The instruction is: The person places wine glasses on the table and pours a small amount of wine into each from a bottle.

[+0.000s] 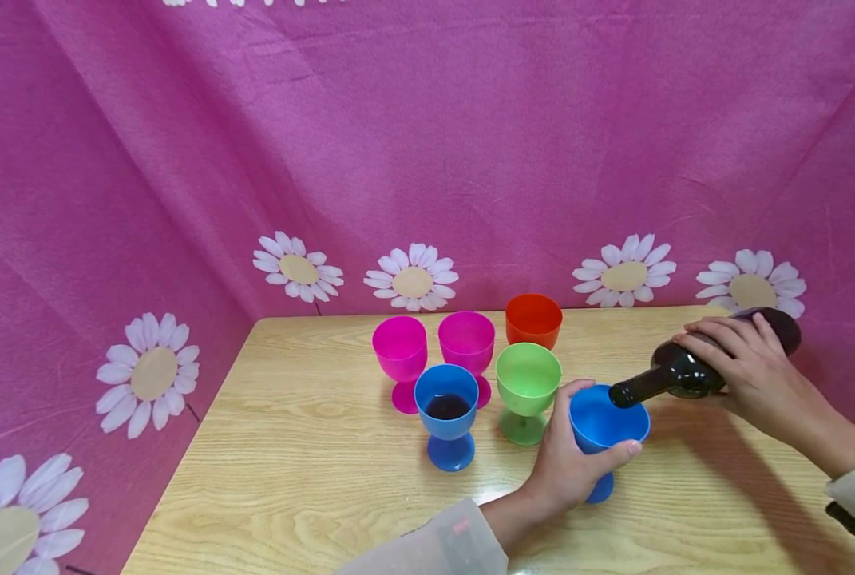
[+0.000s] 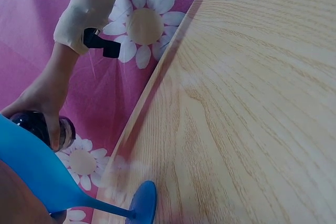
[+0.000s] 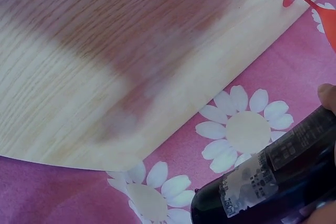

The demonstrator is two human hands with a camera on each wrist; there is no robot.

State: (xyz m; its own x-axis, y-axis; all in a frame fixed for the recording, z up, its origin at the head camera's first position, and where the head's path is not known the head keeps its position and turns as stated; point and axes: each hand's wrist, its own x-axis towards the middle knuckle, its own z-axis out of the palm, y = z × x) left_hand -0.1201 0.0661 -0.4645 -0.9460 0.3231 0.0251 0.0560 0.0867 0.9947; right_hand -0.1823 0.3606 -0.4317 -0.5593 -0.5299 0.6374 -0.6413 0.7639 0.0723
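Observation:
My left hand [image 1: 567, 455] grips the bowl of a blue goblet [image 1: 609, 415], thumb on the near side and fingers round the left. The goblet's foot [image 2: 144, 203] appears at or close to the tabletop in the left wrist view. My right hand [image 1: 765, 375] holds a dark glass wine bottle [image 1: 689, 369] round its body. The bottle tilts down to the left, its mouth over the goblet's rim. I cannot make out any stream or liquid in this goblet. In the right wrist view, the bottle's label [image 3: 249, 187] shows near its base.
Left of my hands stands another blue goblet [image 1: 450, 454] with dark liquid inside. Around it are a green goblet [image 1: 528, 383], two pink goblets [image 1: 400, 351] and an orange-red goblet [image 1: 533, 319]. The wooden table [image 1: 290, 447] meets a pink daisy-print cloth [image 1: 427, 160] behind and at the left.

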